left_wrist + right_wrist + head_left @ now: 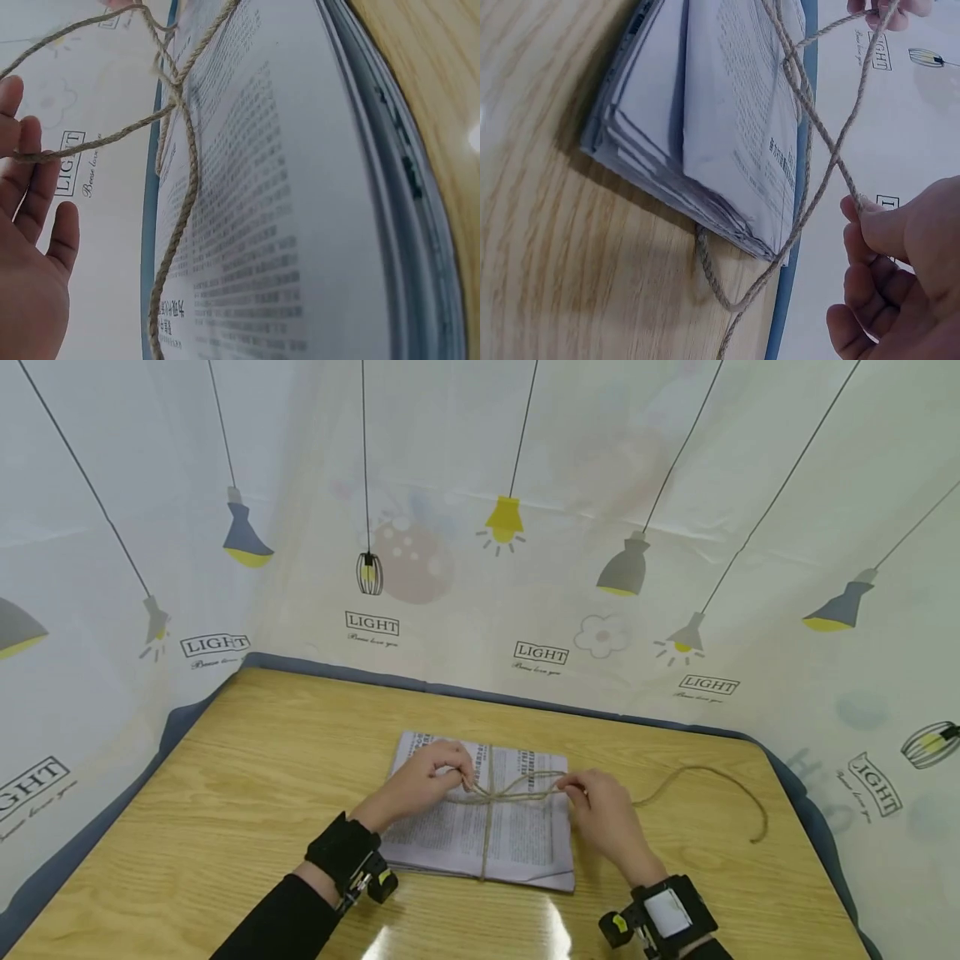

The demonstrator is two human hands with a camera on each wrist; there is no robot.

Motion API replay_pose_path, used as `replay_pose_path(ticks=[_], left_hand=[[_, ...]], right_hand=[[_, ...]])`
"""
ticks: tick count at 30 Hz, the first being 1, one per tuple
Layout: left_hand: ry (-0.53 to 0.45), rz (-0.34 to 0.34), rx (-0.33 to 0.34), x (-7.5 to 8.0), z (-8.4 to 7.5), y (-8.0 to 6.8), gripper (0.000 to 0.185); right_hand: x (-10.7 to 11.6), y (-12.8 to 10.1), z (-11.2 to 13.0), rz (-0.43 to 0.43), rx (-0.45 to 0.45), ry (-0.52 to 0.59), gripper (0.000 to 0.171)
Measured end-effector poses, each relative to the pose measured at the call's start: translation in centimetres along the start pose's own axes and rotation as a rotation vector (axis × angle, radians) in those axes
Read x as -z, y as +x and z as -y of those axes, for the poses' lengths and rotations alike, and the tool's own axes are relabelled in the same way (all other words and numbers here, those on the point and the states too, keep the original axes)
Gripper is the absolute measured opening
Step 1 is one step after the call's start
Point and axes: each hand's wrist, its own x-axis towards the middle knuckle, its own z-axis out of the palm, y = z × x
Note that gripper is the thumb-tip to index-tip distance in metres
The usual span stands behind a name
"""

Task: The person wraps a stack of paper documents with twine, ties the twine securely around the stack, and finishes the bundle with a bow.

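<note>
Left grip: a strand of the twine is pinched by the fingertips of the left hand, close to where the strands cross; in the left wrist view the other fingers are seen held fairly straight, with the strand running across them.
Right grip: another strand of the twine is pinched between thumb and forefinger of the right hand, the remaining fingers being loosely curled below it.
Twine: it is wrapped lengthwise around the stack of newspapers and crossed on top, where a loose loop is formed between the two hands; both held strands are lifted a little off the paper.
Loose end: a long tail of twine is laid in a curve across the table to the right of the right hand.
Stack of newspapers: it is laid flat near the middle of the wooden table, under both hands; several folded layers are shown at its edge in the right wrist view, with twine passing underneath.
Surroundings: the table is bordered by a curtain printed with lamps and the word LIGHT.
</note>
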Motion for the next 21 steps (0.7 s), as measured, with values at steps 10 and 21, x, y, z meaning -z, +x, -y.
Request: replay_pose_path(ticks=[10,21], left_hand=[[0.249,0.062,-0.122,0.1,-1.0,0.0,0.008],[0.022,0.066,-0.079,0.3,-1.9,0.0,0.028]], right_hand=[[0.3,0.5,-0.9,0.04,-0.053,0.086,0.018],[0.5,0.9,-1.8,0.036,-0.073,0.085,0.022]])
